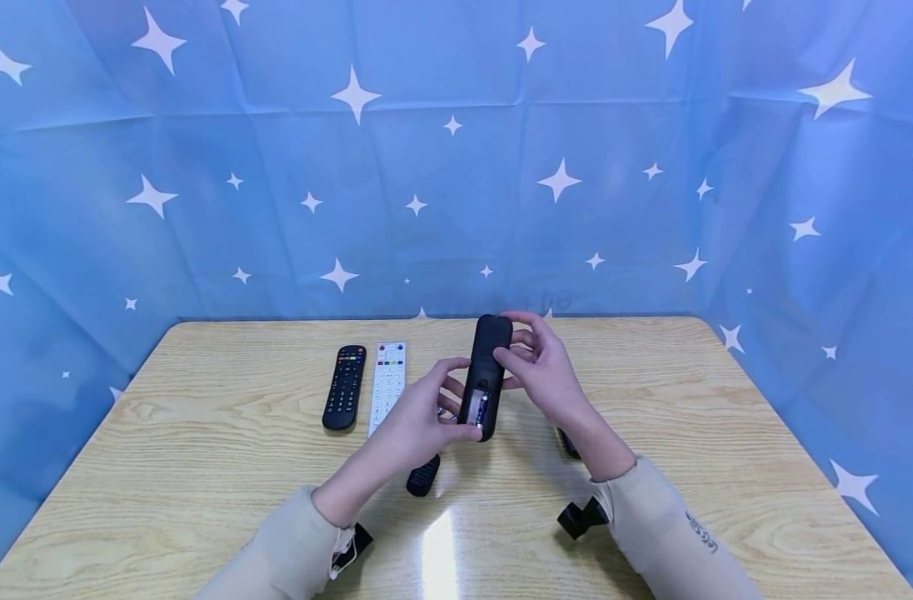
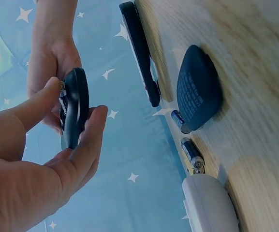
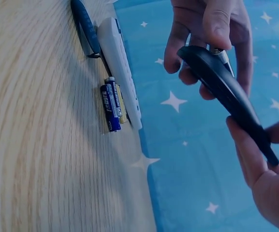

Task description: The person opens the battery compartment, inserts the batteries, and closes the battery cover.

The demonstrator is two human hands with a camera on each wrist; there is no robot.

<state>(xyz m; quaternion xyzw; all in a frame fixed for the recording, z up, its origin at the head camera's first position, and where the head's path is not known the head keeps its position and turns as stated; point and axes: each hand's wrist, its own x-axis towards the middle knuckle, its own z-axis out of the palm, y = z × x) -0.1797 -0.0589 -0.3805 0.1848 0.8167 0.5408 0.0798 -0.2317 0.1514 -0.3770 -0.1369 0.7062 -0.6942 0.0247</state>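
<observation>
Nearest: beige sleeves (image 1: 666,525) on both forearms, a black device (image 1: 582,518) at the right wrist, a strip of glare on the wood between them. The counter (image 1: 764,500) spreads widely past both forearms; its side edges slant inward toward the rounded far corners, near edge out of frame. Small black remote (image 1: 423,477) just beside the left wrist, partly covered; a dark object (image 1: 569,443), mostly hidden, by the right forearm. Held remote (image 1: 489,354) between the hands, raised off the counter, well in from both side edges; its top visually crosses the far edge line. Back faces the wearer, battery bay open at the near end, one battery (image 1: 482,408) showing inside. Long axis runs near to far, far end tipped slightly right. Left hand (image 1: 415,417) pinches the near end, thumb against the battery's end, fingers along the side; right hand (image 1: 542,375) grips the far end, thumb on the back, fingers at the right edge. Loose batteries (image 3: 111,107) lie beside the white remote (image 1: 389,383). Left of that, a black remote (image 1: 344,387), lengthwise. Beyond the far edge: blue star-printed cloth (image 1: 456,167).
</observation>
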